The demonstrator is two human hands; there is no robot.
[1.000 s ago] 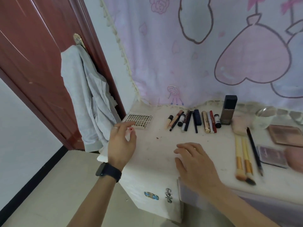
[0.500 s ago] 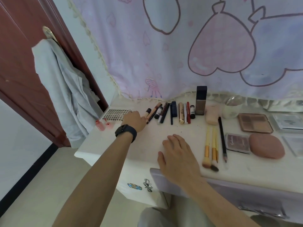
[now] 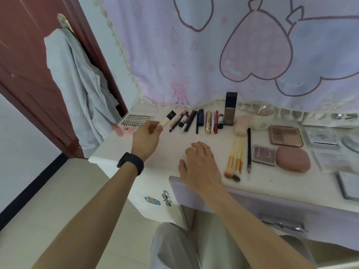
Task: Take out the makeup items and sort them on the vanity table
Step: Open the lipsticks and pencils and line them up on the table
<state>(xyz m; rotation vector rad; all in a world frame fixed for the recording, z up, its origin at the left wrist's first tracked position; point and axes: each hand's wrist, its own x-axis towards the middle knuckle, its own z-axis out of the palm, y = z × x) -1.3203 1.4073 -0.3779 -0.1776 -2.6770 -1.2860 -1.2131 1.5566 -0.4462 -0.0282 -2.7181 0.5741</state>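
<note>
A person sits at a white desk where most of the makeup is already laid out in groups. A row of pencils and tubes lies side by side near the back edge, with a foundation bottle upright just beside it. Three brushes lie parallel further right, then palettes and compacts. Sorting looks nearly finished.

The left hand pinches a small tube by its cream end between the thumb and curled fingers, at the left end of the row. Whether it touches the desk is unclear. Its long axis runs diagonally, with the black cap pointing away and to the right, toward the curtain. It seems to need placing in line with the row.

The right hand rests flat on the desk, fingers relaxed, holding nothing.
</note>
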